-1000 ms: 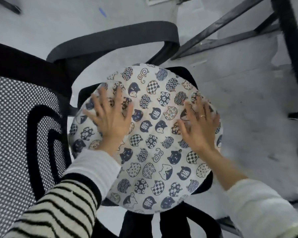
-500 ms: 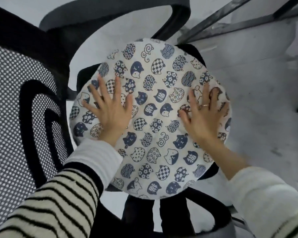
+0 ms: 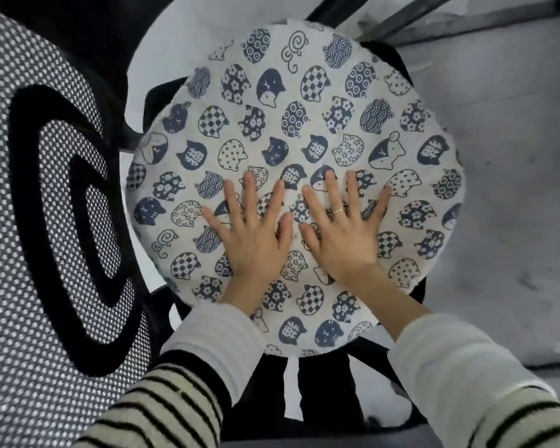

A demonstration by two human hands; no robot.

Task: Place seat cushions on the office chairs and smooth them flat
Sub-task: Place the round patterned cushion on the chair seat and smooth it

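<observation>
1. Round seat cushion [image 3: 304, 130] lying flat on the black office chair [image 3: 388, 63], cream fabric with navy cat-face prints all over. Covers nearly the whole seat, only slivers of black poking out at the far right edge and along the near edge.
2. Left hand [image 3: 249, 227] palm down on the cushion, fingers straight and spread, slightly left of the cushion's middle and toward its near half. Not gripping or pinching anything, just pressing flat.
3. Right hand [image 3: 340, 231] same deal: palm down, fingers fanned out, flat on the fabric just right of the middle. Thin ring [image 3: 338, 211] on one finger.
4. Both hands side by side, thumbs almost touching, can't tell if they actually make contact.
5. Sleeves: white cuff [image 3: 214, 344] on the left arm with a cream and black striped sweater [image 3: 156, 412] over it, pale fluffy sleeve [image 3: 459, 376] on the right arm, pushed up a bit so the forearm shows.
6. Mesh chair back [image 3: 36, 237] filling the left side of the view, black and white dotted weave with black curved bands running through it.
7. Black armrest [image 3: 117, 59] curving past the cushion's far left edge, a bit blurry.
8. Pale grey floor [image 3: 505, 195] off to the right, dark metal bars [image 3: 434, 24] crossing the far right corner of the view.
9. Chair base [image 3: 324, 389] visible as black struts below the cushion's near edge.
</observation>
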